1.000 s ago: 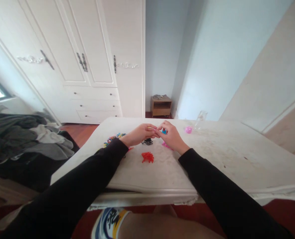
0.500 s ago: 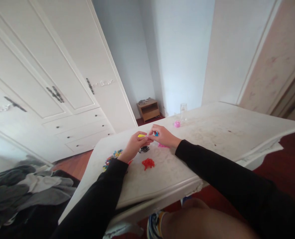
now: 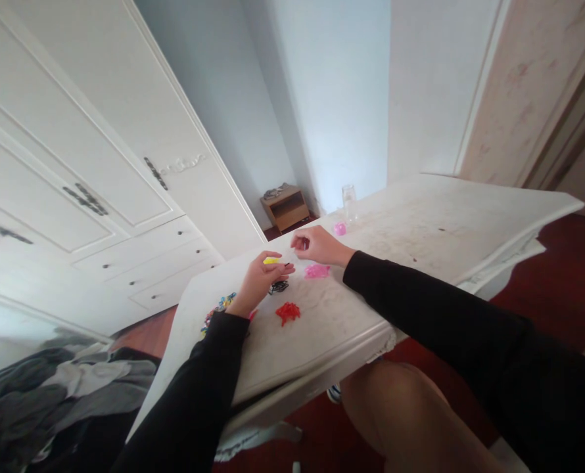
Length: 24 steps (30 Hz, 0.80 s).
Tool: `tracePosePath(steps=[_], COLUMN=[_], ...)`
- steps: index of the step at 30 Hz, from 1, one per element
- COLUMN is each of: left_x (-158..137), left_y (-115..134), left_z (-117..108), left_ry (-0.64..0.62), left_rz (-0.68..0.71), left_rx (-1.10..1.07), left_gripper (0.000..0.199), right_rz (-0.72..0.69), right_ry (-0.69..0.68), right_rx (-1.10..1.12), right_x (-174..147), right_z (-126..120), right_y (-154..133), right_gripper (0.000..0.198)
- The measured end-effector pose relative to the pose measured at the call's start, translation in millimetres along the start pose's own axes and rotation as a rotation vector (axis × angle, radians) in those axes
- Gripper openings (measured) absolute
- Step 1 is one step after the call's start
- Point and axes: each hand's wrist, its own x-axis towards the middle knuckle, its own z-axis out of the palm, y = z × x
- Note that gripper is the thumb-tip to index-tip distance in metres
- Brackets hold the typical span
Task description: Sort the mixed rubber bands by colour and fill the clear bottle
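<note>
My left hand (image 3: 259,282) is held over the table with thumb and fingers apart. A tiny dark piece (image 3: 287,265) shows at its fingertips; what it is, and whether it rests on them, I cannot make out. Just behind this hand is a yellow pile (image 3: 271,261), partly covered by it. Below its fingers lies a tangle of black bands (image 3: 279,287). My right hand (image 3: 319,246) hovers to the right, its fingers curled together; anything in them is too small to see. A pink pile (image 3: 317,271) lies beneath it. Nearer me sits a red pile (image 3: 288,313).
Multicoloured small pieces (image 3: 217,314) lie left of my left wrist. A clear glass (image 3: 350,202) and a round pink object (image 3: 340,228) stand at the table's far edge. The white table (image 3: 450,243) stretches right. Dark clothes (image 3: 66,407) are heaped at lower left.
My hands were together at the fingertips and have come apart. The left hand has opened out, and the right has moved up and away, uncovering the pink pile. The view has shifted.
</note>
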Motion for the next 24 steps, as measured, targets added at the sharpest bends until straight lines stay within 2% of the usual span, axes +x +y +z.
tracePosePath(steps=[2, 6, 10, 12, 17, 21, 24], left_x=[-0.6, -1.0, -1.0, -1.3, -3.3, -3.6, -3.2], left_y=[1.2, 3.6, 4.3, 4.1, 4.8, 5.5, 4.9], left_z=[-1.2, -1.9, 0.7, 2.5, 5.4, 7.0, 8.8], left_ry=[-0.003, -0.009, -0.001, -0.001, -0.037, -0.044, -0.063], left_rz=[0.023, 0.068, 0.087, 0.082, 0.090, 0.095, 0.085], left_rx=[0.028, 0.042, 0.041, 0.042, 0.041, 0.045, 0.054], left_gripper=[0.058, 0.056, 0.054, 0.054, 0.054, 0.057, 0.058], right_rz=[0.046, 0.088, 0.161, 0.136, -0.038, -0.143, -0.159], right_ry=[-0.064, -0.300, -0.413, -0.389, -0.170, -0.156, -0.144], right_rx=[0.058, 0.118, 0.063, 0.018, -0.024, 0.023, 0.056], right_x=[0.8, -3.0, -10.4, -12.7, -13.6, -14.6, -15.4], right_z=[-14.5, -38.0, -41.5, -36.5, -13.6, 0.4, 3.6], right_y=[5.6, 18.4, 24.9, 23.9, 12.8, 6.3, 6.4], right_gripper=[0.017, 0.023, 0.021, 0.016, 0.017, 0.017, 0.014])
